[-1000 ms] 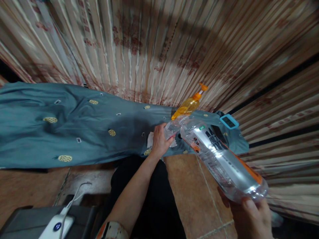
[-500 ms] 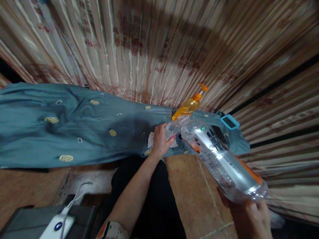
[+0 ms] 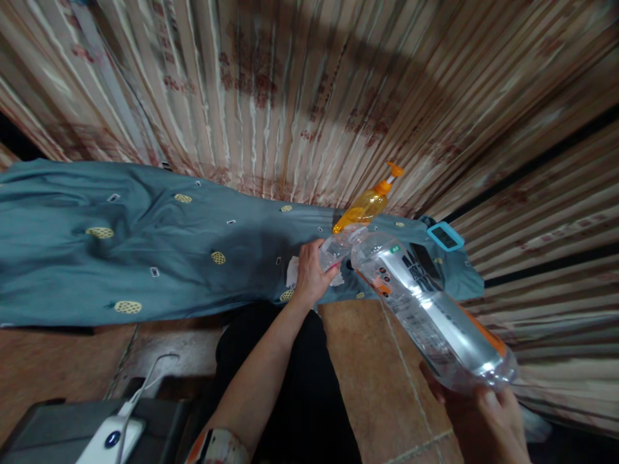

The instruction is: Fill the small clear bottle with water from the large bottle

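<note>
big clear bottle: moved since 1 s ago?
Barely. The big clear bottle stays tilted, neck by the orange pump bottle; its base, held in the right hand, has edged slightly left and down against the striped curtain.

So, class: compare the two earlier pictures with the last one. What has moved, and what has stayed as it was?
Very little has changed. The right hand has shifted its grip slightly under the base of the big clear bottle, whose bottom end has dipped a touch. The left hand stays at the bottle's neck. The orange pump bottle, blue cloth and blue-cased device lie as before.
</note>
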A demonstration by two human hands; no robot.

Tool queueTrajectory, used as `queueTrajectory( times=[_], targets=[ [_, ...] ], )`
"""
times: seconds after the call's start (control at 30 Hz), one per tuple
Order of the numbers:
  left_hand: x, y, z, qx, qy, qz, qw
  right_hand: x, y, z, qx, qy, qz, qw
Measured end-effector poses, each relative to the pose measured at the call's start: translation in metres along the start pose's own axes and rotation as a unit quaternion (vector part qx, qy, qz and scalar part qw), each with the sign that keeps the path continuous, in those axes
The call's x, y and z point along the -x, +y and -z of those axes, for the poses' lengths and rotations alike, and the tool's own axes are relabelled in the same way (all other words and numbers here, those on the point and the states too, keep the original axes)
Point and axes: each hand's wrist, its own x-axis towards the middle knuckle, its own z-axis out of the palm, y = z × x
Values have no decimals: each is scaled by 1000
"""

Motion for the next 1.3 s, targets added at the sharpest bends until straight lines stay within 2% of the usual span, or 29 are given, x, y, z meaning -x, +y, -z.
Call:
queueTrajectory(
  times=[0.17,0.3,0.4,0.47,0.6,0.67,0.9,1.13,1.3],
  targets=[
    [0,1,0,0,-4,7,1000,8,-10,-8,-38,28,-38,998],
    [0,1,0,6,-2,6,1000,2,0,4,-40,51,-53,996],
    [0,0,0,7,1,4,1000,-2,5,10,-27,18,-35,999],
    [0,0,0,6,1,6,1000,2,-1,4,-14,2,-21,1000],
    [0,1,0,5,-2,4,1000,18,-22,-22,9,14,-13,1000],
    [0,1,1,5,-2,4,1000,22,-26,-28,9,24,-15,1000],
    [-1,2,0,3,-1,7,1000,10,-9,-8,-9,19,-14,1000],
    [-1,3,1,2,-10,9,1000,20,-18,-19,8,31,-28,999],
    [-1,3,1,2,-3,9,1000,14,-14,-13,2,32,-17,999]
  ],
)
